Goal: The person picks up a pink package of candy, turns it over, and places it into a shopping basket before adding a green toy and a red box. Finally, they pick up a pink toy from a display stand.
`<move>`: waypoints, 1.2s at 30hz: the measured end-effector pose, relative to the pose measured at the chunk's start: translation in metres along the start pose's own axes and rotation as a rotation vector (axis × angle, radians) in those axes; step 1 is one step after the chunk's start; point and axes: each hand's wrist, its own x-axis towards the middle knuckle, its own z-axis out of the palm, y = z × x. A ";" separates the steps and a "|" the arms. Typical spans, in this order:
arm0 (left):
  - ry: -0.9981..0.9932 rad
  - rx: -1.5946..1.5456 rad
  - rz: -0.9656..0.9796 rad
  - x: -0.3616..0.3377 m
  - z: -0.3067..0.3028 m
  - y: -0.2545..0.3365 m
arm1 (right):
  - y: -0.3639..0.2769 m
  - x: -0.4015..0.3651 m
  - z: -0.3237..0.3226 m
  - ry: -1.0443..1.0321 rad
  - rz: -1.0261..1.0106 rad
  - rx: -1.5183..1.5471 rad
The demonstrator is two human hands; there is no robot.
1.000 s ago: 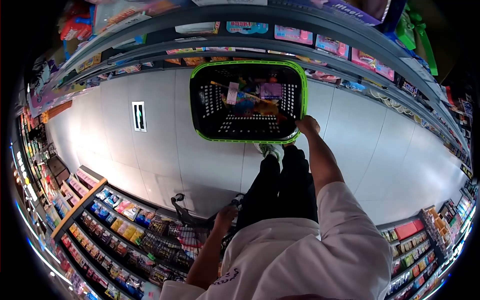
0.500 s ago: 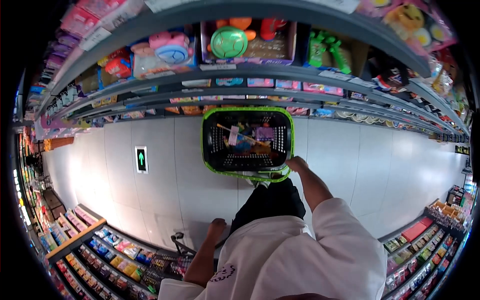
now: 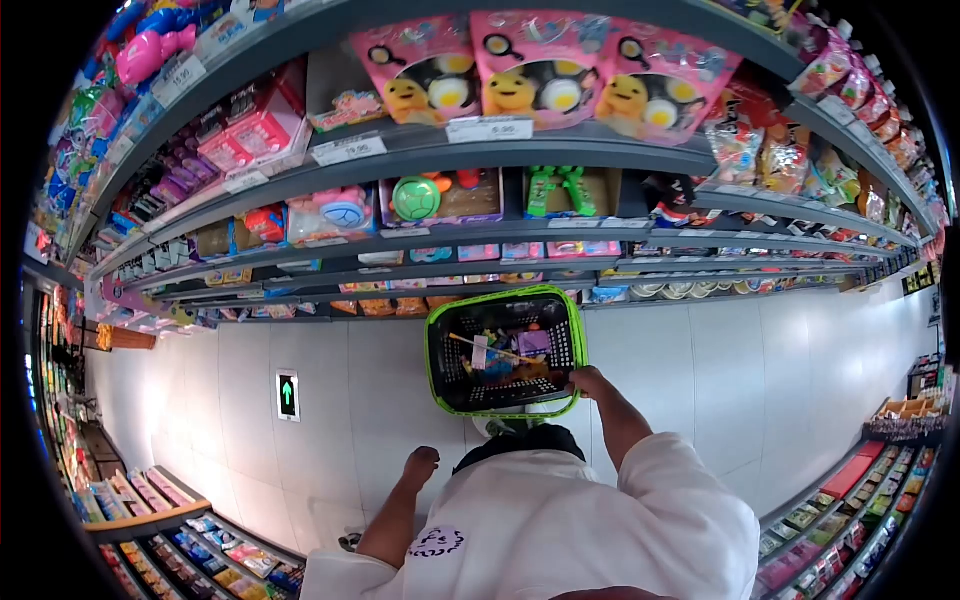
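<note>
My right hand (image 3: 590,382) is closed on the near right corner of a black shopping basket (image 3: 447,400) with a bright green rim. The basket hangs tilted in front of my legs. Inside it lie a long thin stick with a pale tag (image 3: 480,352), a purple packet (image 3: 533,342) and other small colourful items I cannot make out. Away from the basket, my left hand (image 3: 424,465) hangs at my side, fingers loosely curled, with nothing visible in it.
Shelves of toys and sweets rise ahead, with pink egg-picture bags (image 3: 540,70), a green turtle toy (image 3: 415,199) and price labels (image 3: 490,129). A green arrow sign (image 3: 288,395) is set in the tiled floor. More snack racks (image 3: 215,560) stand behind on both sides.
The view has tilted up, so higher shelves with the pink bags show and the basket sits lower in view. The basket is more tilted. My left hand has come slightly forward.
</note>
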 end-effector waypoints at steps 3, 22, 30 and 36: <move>-0.018 0.009 0.090 0.006 0.018 0.027 | 0.015 0.007 -0.023 0.031 -0.048 -0.025; 0.040 0.899 0.584 0.060 -0.009 0.062 | 0.030 -0.024 -0.088 0.278 -0.140 -0.366; 0.020 1.011 0.770 0.085 -0.151 -0.009 | 0.105 0.063 -0.097 0.503 -0.413 -0.902; -0.043 1.306 0.618 0.087 -0.305 -0.110 | 0.000 -0.066 0.044 0.790 -0.269 -1.470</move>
